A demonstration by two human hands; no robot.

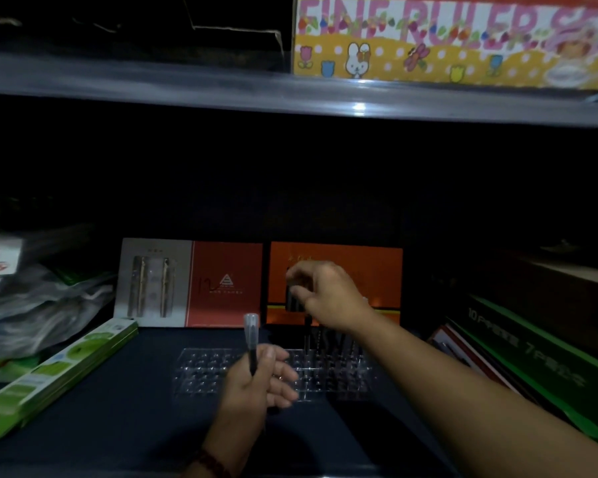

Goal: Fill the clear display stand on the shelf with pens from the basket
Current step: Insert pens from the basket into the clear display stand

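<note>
Two hands are in view: the left hand (256,381) at lower centre grips one clear-capped pen (251,339), and the right hand (328,294) at centre grips a bundle of dark pens (294,300) too blurred to count. One clear display stand (201,374) lies at lower centre, with a few standing pens (308,334) in its right part, their number unclear. Two flat boxes stand side by side at centre, one grey-and-red box (190,284) and one orange box (377,270); there is also one FINE RULER box (446,39) at upper right, one stack of green packs (59,374) at lower left, one plastic bag (42,305) at left and one green-and-black box (532,367) at right.
</note>
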